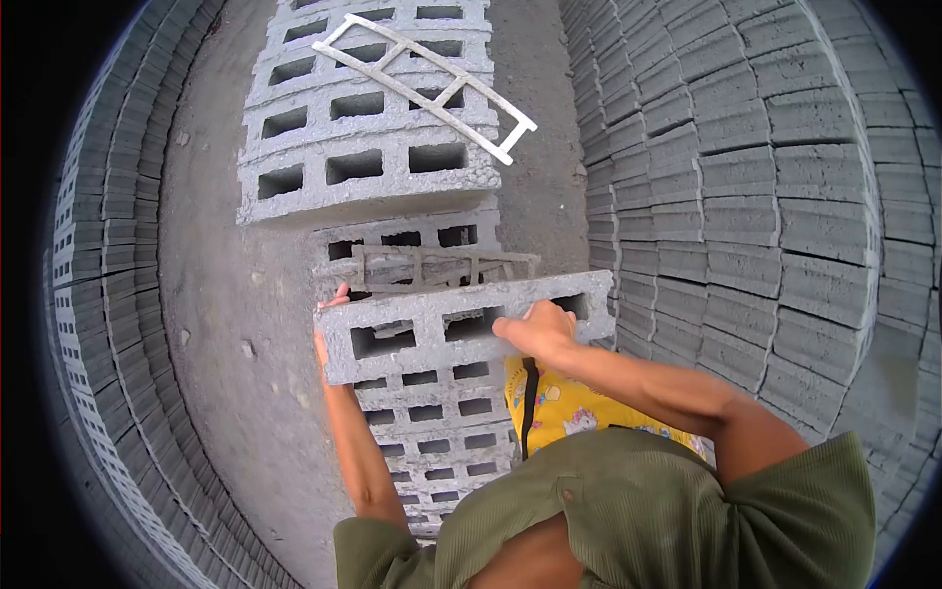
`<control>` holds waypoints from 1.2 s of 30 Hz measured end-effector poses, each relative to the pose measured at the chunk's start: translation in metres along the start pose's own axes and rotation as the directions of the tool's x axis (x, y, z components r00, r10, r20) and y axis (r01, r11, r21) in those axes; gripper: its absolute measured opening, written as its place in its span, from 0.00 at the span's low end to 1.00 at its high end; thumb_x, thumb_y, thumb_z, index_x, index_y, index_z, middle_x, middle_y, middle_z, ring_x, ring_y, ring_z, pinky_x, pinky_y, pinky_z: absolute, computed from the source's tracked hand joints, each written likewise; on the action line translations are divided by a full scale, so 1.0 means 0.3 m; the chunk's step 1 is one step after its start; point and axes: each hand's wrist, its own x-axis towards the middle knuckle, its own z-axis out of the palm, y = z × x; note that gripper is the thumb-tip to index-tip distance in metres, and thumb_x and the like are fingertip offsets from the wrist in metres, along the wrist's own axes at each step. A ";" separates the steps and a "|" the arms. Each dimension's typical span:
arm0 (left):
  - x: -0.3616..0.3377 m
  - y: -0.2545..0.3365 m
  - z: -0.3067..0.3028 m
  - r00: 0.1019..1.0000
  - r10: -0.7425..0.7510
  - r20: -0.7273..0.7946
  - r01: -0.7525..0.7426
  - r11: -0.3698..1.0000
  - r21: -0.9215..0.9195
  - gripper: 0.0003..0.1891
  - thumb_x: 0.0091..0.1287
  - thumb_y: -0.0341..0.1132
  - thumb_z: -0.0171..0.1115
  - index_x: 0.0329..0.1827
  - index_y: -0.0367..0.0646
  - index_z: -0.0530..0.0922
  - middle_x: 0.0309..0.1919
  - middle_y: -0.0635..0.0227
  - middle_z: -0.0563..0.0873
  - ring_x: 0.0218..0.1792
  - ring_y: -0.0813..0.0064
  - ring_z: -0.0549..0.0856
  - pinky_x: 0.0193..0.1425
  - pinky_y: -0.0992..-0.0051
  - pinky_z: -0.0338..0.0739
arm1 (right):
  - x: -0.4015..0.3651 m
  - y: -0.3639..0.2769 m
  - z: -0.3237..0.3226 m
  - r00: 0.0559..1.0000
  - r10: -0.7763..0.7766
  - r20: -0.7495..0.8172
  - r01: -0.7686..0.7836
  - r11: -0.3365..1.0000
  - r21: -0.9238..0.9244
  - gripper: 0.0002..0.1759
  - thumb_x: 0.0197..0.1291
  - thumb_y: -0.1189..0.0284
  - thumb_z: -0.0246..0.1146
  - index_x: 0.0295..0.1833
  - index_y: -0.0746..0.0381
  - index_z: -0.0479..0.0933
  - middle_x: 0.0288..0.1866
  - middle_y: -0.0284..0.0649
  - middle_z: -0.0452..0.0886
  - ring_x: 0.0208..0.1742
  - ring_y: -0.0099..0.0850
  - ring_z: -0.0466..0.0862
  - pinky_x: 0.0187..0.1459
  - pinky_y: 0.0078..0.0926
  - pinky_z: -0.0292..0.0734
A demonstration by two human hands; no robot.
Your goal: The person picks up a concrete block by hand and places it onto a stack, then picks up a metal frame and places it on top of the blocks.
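Observation:
A grey concrete block point(432, 319) with three rectangular holes is held up in front of me, slightly tilted, its right end higher. My left hand point(332, 324) is closed around its left end, some fingers hidden behind it. My right hand point(538, 329) grips the wall between the middle and right holes, fingers hooked into the right hole. Behind the held block, a grey ladder-shaped frame point(446, 257) lies on a lower row of concrete blocks point(417, 236). Farther off, a white ladder-shaped frame point(424, 83) rests diagonally on a higher stack of concrete blocks point(383, 137).
Tall walls of stacked blocks rise on the right point(736, 187) and on the left point(108, 255). More hollow blocks point(422, 398) run under the held one toward my body. A yellow patterned cloth point(569, 407) with a black strip is beside my waist. Dusty ground point(231, 236) lies left of the row.

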 end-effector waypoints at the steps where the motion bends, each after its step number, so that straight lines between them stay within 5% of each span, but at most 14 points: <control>1: -0.059 -0.018 -0.010 1.000 0.002 0.031 0.001 0.996 -0.084 0.20 0.69 0.43 0.42 0.48 0.34 0.74 0.59 0.69 0.72 0.47 0.73 0.78 0.48 0.72 0.75 | -0.020 -0.003 -0.028 0.999 -0.038 0.018 0.039 0.998 -0.045 0.23 0.37 0.54 0.64 0.20 0.67 0.77 0.27 0.51 0.80 0.35 0.43 0.79 0.50 0.35 0.66; 3: -0.169 -0.109 0.039 0.958 0.161 -0.239 -0.151 0.987 0.057 0.20 0.69 0.43 0.42 0.49 0.34 0.74 0.59 0.68 0.72 0.48 0.73 0.77 0.50 0.72 0.74 | -0.057 0.002 -0.092 0.985 -0.170 0.003 0.168 0.971 -0.171 0.23 0.35 0.54 0.63 0.16 0.68 0.76 0.20 0.51 0.78 0.27 0.42 0.78 0.46 0.34 0.67; 6: -0.259 -0.205 0.193 0.927 0.225 -0.302 -0.204 0.974 0.099 0.20 0.69 0.43 0.42 0.50 0.35 0.73 0.59 0.68 0.72 0.48 0.72 0.76 0.50 0.71 0.73 | -0.121 0.015 -0.233 0.939 -0.344 -0.008 0.322 0.884 -0.338 0.24 0.34 0.54 0.63 0.16 0.68 0.75 0.18 0.51 0.77 0.25 0.44 0.77 0.42 0.34 0.67; 9: -0.250 -0.300 0.458 0.938 0.253 -0.238 -0.222 0.964 0.148 0.20 0.69 0.43 0.42 0.51 0.35 0.72 0.59 0.67 0.71 0.49 0.71 0.76 0.51 0.71 0.73 | -0.226 0.016 -0.400 0.896 -0.444 0.001 0.397 0.800 -0.450 0.23 0.33 0.55 0.63 0.16 0.68 0.76 0.17 0.50 0.76 0.23 0.45 0.77 0.40 0.34 0.68; 12: -0.268 -0.348 0.726 0.949 0.282 -0.143 -0.253 0.948 0.194 0.20 0.69 0.43 0.41 0.51 0.35 0.71 0.58 0.66 0.71 0.50 0.71 0.75 0.52 0.70 0.72 | -0.378 0.005 -0.579 0.891 -0.447 -0.081 0.330 0.759 -0.561 0.22 0.33 0.56 0.63 0.18 0.68 0.77 0.19 0.49 0.77 0.25 0.44 0.79 0.38 0.35 0.70; 15: -0.308 -0.366 0.954 0.954 0.298 -0.026 -0.286 0.935 0.210 0.20 0.69 0.43 0.41 0.52 0.36 0.70 0.58 0.66 0.71 0.51 0.70 0.75 0.53 0.69 0.71 | -0.605 0.013 -0.774 0.921 -0.361 -0.149 0.182 0.734 -0.654 0.22 0.37 0.57 0.61 0.31 0.66 0.80 0.29 0.47 0.81 0.34 0.41 0.81 0.38 0.34 0.72; 17: -0.336 -0.375 1.094 0.956 0.287 0.057 -0.293 0.932 0.212 0.20 0.69 0.43 0.41 0.53 0.36 0.70 0.58 0.65 0.71 0.51 0.69 0.74 0.54 0.69 0.70 | -0.759 0.041 -0.893 0.916 -0.343 -0.207 0.133 0.748 -0.650 0.25 0.40 0.55 0.60 0.36 0.65 0.80 0.36 0.46 0.81 0.39 0.39 0.80 0.41 0.33 0.72; 19: -0.369 -0.393 1.220 0.948 0.288 0.136 -0.311 0.927 0.209 0.20 0.68 0.43 0.41 0.54 0.36 0.69 0.58 0.65 0.71 0.52 0.69 0.74 0.54 0.69 0.70 | -0.877 0.109 -0.978 0.821 -0.409 -0.398 0.102 0.792 -0.603 0.24 0.38 0.55 0.61 0.31 0.68 0.80 0.28 0.48 0.80 0.32 0.41 0.81 0.36 0.38 0.74; 24: -0.461 -0.492 1.478 0.924 0.237 0.301 -0.301 0.935 0.187 0.21 0.68 0.44 0.41 0.55 0.37 0.68 0.58 0.64 0.70 0.53 0.68 0.73 0.56 0.67 0.68 | -1.105 0.328 -1.188 0.689 -0.411 -0.598 0.196 0.899 -0.392 0.23 0.36 0.60 0.62 0.35 0.68 0.80 0.31 0.48 0.80 0.35 0.38 0.81 0.37 0.32 0.73; 34: -0.613 -0.911 1.980 0.879 0.141 0.455 -0.210 0.972 0.105 0.22 0.68 0.44 0.40 0.58 0.39 0.66 0.57 0.62 0.70 0.56 0.66 0.71 0.59 0.65 0.65 | -1.185 0.918 -1.620 0.686 -0.113 -0.718 -0.017 0.985 -0.170 0.23 0.37 0.62 0.62 0.37 0.69 0.78 0.35 0.46 0.79 0.37 0.36 0.78 0.41 0.31 0.71; 36: -0.645 -0.980 2.070 0.864 0.128 0.486 -0.198 0.975 0.096 0.22 0.68 0.44 0.40 0.59 0.39 0.65 0.57 0.62 0.70 0.56 0.65 0.70 0.59 0.65 0.65 | -1.127 1.036 -1.675 0.667 -0.022 -0.745 -0.057 0.995 -0.081 0.20 0.34 0.64 0.61 0.30 0.70 0.79 0.28 0.44 0.79 0.30 0.35 0.77 0.35 0.28 0.70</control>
